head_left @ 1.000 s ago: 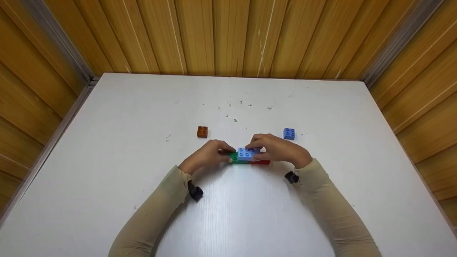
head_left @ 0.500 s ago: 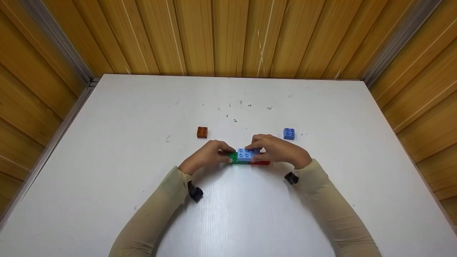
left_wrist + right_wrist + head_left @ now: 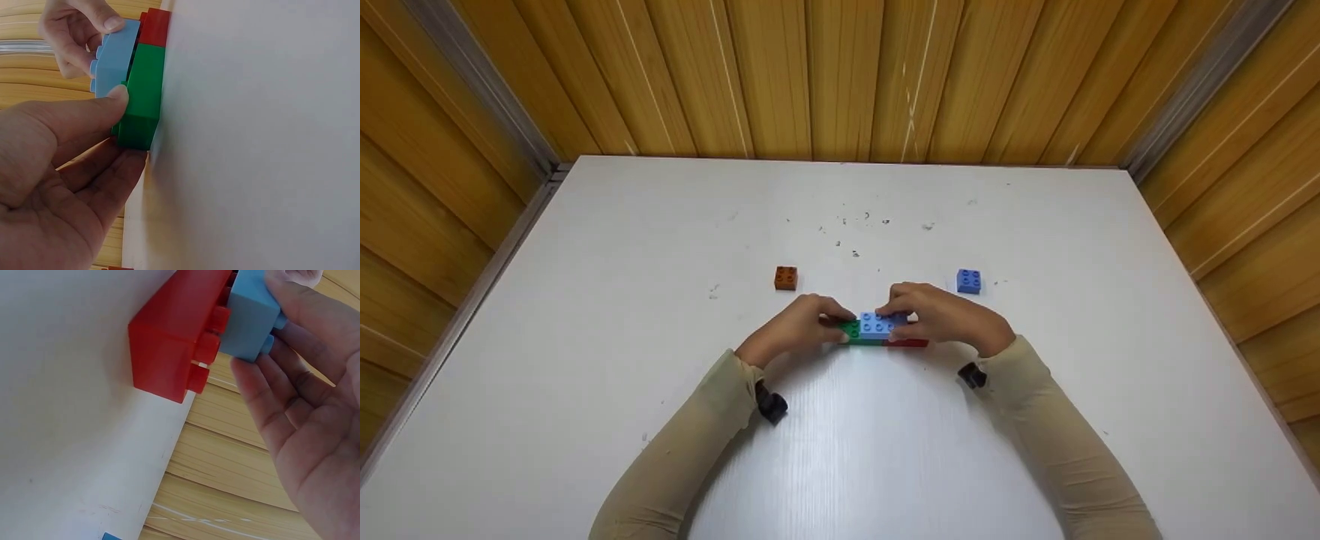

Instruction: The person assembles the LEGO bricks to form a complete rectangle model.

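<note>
In the head view, a green building brick [image 3: 851, 330] and a red building brick [image 3: 913, 343] lie end to end on the table. Across their joint sits a light blue building brick [image 3: 876, 324]. My left hand [image 3: 799, 328] pinches the green brick between thumb and fingers at its left end. The light blue brick is gripped by my right hand [image 3: 949, 313], thumb in front and fingers behind. A narrow dark gap shows under part of the light blue brick [image 3: 117, 59] in the left wrist view. Red studs stick out beyond it on the red brick [image 3: 174, 332] in the right wrist view.
On the white table [image 3: 675, 225], a small orange-brown brick [image 3: 786, 278] lies beyond my left hand. A small blue brick [image 3: 969, 281] lies behind my right hand. Wood-patterned panels [image 3: 840, 75] close off the back and sides.
</note>
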{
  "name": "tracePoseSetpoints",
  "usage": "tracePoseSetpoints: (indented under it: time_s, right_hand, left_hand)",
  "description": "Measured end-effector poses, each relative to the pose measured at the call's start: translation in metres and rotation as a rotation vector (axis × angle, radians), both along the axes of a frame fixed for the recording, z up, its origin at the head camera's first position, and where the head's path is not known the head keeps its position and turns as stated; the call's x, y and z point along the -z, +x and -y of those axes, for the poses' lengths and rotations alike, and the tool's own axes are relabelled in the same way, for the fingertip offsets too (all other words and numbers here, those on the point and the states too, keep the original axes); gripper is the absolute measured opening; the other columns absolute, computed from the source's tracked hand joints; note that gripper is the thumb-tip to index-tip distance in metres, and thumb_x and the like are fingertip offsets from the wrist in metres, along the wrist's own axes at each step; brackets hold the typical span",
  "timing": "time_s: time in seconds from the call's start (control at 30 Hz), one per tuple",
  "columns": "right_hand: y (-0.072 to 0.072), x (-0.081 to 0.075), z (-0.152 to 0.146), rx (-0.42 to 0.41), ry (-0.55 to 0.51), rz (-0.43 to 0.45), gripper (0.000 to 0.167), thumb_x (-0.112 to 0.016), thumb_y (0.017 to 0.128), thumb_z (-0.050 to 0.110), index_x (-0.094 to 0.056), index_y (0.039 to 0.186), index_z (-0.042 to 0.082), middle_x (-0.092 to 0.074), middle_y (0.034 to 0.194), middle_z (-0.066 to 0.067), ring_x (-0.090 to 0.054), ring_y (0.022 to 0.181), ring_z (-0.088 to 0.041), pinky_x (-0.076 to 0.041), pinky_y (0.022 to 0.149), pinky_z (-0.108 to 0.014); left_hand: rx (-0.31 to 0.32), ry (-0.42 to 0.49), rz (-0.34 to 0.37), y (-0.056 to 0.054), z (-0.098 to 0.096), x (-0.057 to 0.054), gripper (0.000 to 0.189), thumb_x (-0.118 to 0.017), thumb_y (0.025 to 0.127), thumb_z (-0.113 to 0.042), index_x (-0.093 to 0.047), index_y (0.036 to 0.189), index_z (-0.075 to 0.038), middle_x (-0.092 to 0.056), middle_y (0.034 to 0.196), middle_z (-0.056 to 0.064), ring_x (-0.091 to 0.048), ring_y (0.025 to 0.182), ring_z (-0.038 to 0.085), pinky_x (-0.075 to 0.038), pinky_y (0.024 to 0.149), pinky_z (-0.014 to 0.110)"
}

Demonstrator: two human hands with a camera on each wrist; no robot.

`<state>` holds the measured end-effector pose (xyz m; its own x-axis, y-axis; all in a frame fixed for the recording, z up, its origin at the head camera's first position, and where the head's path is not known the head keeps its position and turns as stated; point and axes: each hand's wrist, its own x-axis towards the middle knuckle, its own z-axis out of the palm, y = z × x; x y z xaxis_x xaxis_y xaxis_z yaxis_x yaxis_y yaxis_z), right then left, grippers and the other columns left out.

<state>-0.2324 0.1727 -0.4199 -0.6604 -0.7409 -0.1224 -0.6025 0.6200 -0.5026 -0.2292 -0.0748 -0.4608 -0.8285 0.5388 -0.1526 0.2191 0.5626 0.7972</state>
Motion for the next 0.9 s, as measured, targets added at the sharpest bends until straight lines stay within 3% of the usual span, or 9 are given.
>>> tracePoseSetpoints:
  time_s: [0.4,0.9]
  right_hand:
    - [-0.0052,0.0004,0.0017,-0.001,-0.003,0.038,0.035,-0.074,0.084,0.013,-0.069,0.118,0.007,-0.062,0.101,-0.004,-0.058,0.095,-0.016,-0.052,0.089,-0.034]
    - [-0.0073,0.0032,0.0009,0.010,-0.026,0.054,0.035,-0.074,0.084,0.014,-0.069,0.118,0.008,-0.061,0.099,-0.003,-0.059,0.095,-0.017,-0.052,0.088,-0.038]
  left_hand:
    - [-0.004,-0.007,0.003,0.0001,0.0004,-0.0012,0.032,-0.070,0.085,-0.006,-0.069,0.118,-0.006,-0.068,0.118,0.008,-0.060,0.114,0.022,-0.046,0.102,0.039]
    - [0.057,0.036,-0.052,0.0000,0.0031,-0.0001,0.031,-0.069,0.086,-0.005,-0.068,0.117,-0.001,-0.068,0.117,0.012,-0.060,0.113,0.026,-0.046,0.101,0.041]
